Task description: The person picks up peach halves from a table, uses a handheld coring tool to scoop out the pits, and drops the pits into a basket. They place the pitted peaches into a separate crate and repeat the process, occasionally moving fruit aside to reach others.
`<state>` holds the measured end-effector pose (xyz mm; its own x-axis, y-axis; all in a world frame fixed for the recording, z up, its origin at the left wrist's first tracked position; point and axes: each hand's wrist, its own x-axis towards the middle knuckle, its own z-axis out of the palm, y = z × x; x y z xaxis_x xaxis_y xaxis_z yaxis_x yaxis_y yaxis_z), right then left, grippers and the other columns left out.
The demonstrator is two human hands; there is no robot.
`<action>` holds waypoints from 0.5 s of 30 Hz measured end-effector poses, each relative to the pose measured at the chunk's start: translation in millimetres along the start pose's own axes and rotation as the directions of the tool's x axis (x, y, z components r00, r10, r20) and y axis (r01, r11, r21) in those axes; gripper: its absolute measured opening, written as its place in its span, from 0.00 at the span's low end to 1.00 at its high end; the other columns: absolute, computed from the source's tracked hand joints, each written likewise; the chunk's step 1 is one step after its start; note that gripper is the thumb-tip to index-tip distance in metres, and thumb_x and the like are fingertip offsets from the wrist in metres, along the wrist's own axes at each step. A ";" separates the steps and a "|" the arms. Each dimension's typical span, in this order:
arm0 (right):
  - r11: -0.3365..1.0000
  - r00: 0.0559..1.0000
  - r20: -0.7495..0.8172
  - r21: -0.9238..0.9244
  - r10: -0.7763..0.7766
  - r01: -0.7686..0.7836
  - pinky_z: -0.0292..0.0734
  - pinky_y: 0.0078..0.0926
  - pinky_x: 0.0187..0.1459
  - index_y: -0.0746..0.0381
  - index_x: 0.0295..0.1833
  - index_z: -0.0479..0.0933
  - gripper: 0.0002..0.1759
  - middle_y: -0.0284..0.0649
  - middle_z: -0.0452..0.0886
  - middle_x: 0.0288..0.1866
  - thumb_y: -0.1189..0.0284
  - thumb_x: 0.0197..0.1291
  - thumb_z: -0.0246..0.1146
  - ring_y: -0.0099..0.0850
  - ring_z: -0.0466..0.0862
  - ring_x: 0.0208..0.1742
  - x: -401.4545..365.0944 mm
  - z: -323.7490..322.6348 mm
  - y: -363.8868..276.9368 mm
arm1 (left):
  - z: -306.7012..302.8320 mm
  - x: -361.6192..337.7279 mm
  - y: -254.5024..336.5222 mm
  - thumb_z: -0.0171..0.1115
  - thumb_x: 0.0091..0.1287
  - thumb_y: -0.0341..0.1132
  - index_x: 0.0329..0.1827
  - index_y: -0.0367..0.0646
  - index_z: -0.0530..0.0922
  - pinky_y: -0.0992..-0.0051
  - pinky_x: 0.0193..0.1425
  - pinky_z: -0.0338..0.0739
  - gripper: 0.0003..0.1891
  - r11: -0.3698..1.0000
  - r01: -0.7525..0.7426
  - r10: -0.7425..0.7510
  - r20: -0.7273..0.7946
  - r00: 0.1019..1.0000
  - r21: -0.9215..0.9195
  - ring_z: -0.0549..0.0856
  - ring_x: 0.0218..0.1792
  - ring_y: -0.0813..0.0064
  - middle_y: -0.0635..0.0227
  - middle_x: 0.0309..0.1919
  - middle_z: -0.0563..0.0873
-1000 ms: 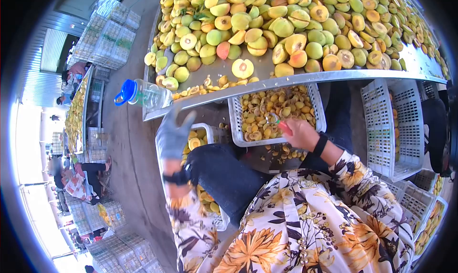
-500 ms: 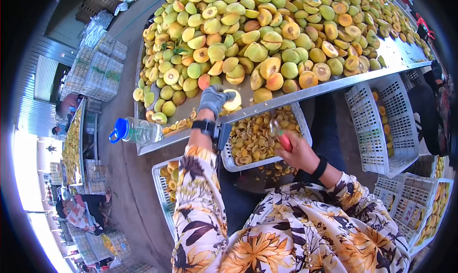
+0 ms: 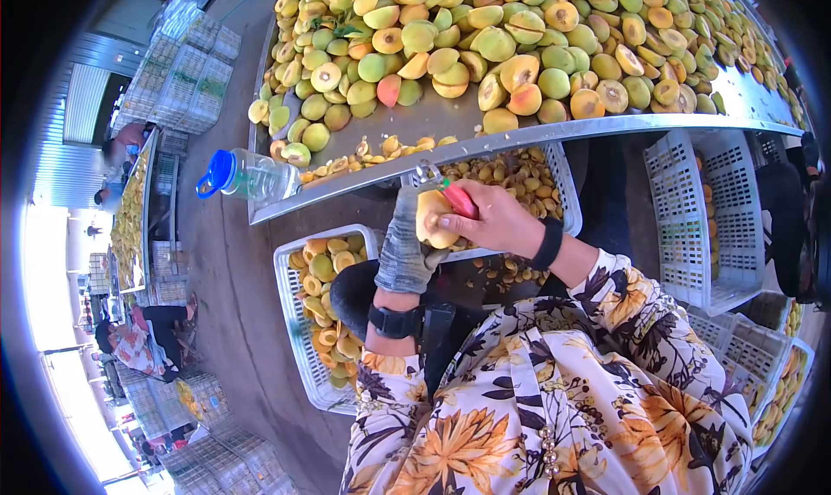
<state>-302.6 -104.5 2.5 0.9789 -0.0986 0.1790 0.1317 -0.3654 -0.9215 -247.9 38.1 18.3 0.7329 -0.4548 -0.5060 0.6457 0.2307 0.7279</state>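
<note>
My left hand (image 3: 405, 240), in a grey knit glove, holds a yellow peach half (image 3: 433, 221) below the table's front edge. My bare right hand (image 3: 500, 224) is closed on a red-handled pitting tool (image 3: 460, 199) with a looped metal end, which lies across the top of the fruit. My right thumb touches the peach. The gloved fingers are partly hidden behind it. Beneath my hands, a white crate (image 3: 572, 202) contains small yellow-brown fruit pieces. Many halved peaches (image 3: 415, 38) are heaped on the metal table (image 3: 537, 138) ahead.
A clear bottle with a blue lid (image 3: 260, 175) lies at the table's left corner. A white crate of peach halves (image 3: 290, 339) stands left of my knees. More crates (image 3: 684, 227) stand at right. Other people (image 3: 143, 343) sit at far left.
My left hand has drawn back from the tabletop with a peach half. My right hand has moved left and up, bringing the pitting tool to the fruit. The view has shifted slightly.
</note>
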 end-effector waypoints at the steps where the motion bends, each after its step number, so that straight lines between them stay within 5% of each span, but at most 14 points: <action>1: 1.000 1.000 0.004 -0.003 0.000 0.000 0.74 0.33 0.28 0.67 0.45 0.68 0.23 0.43 0.76 0.23 0.61 0.53 0.65 0.40 0.79 0.24 -1.7 2.4 2.3 | -13.6 9.4 -8.8 0.50 0.60 0.61 0.50 0.48 0.74 0.84 0.19 0.73 0.27 0.999 0.035 -0.035 -0.002 0.999 -0.038 0.81 0.26 0.78 0.69 0.35 0.81; 2: 0.996 0.998 -0.055 -0.090 -0.015 0.010 0.73 0.34 0.28 0.67 0.44 0.68 0.23 0.47 0.76 0.24 0.62 0.52 0.65 0.43 0.79 0.25 -3.0 5.3 4.5 | -10.6 14.7 -11.9 0.50 0.59 0.63 0.49 0.51 0.74 0.84 0.17 0.72 0.27 0.985 0.044 -0.071 -0.159 0.985 -0.164 0.80 0.26 0.79 0.70 0.32 0.81; 6: 0.980 0.998 -0.015 -0.187 0.067 -0.069 0.72 0.35 0.27 0.67 0.44 0.68 0.20 0.53 0.76 0.25 0.67 0.50 0.65 0.48 0.79 0.27 -25.4 5.7 4.7 | -4.3 13.1 -21.9 0.50 0.58 0.65 0.49 0.52 0.74 0.85 0.16 0.70 0.28 0.988 -0.143 0.126 -0.225 0.966 -0.063 0.80 0.25 0.80 0.70 0.32 0.81; 9: 0.980 0.992 0.002 -0.157 0.128 -0.126 0.71 0.36 0.26 0.67 0.44 0.68 0.19 0.53 0.75 0.24 0.68 0.50 0.64 0.49 0.78 0.26 -39.6 9.6 1.2 | 1.3 15.6 -34.1 0.52 0.61 0.59 0.55 0.46 0.71 0.82 0.30 0.77 0.29 0.849 -0.489 0.518 -0.132 0.845 0.199 0.80 0.35 0.78 0.69 0.41 0.79; 10: 0.979 0.987 -0.005 -0.127 0.160 -0.159 0.71 0.37 0.26 0.67 0.44 0.68 0.19 0.53 0.75 0.23 0.69 0.50 0.64 0.49 0.78 0.25 -42.9 11.1 0.2 | 4.8 15.9 -38.1 0.53 0.63 0.54 0.58 0.42 0.68 0.76 0.46 0.76 0.28 0.810 -0.556 0.578 -0.084 0.812 0.187 0.78 0.44 0.74 0.67 0.48 0.76; 15: 0.977 0.975 -0.075 -0.035 0.207 -0.210 0.70 0.36 0.26 0.67 0.42 0.66 0.17 0.53 0.74 0.22 0.71 0.50 0.63 0.50 0.77 0.24 -54.4 17.3 7.6 | 11.4 21.7 -56.4 0.55 0.65 0.46 0.59 0.39 0.67 0.73 0.57 0.70 0.25 0.739 -0.633 0.649 0.010 0.761 0.233 0.74 0.52 0.72 0.65 0.54 0.74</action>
<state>-352.2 -85.9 -20.2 0.9704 -0.2414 0.0096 -0.0825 -0.3684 -0.9260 -270.9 5.4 -28.4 0.9745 -0.2049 0.0915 -0.0365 0.2578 0.9655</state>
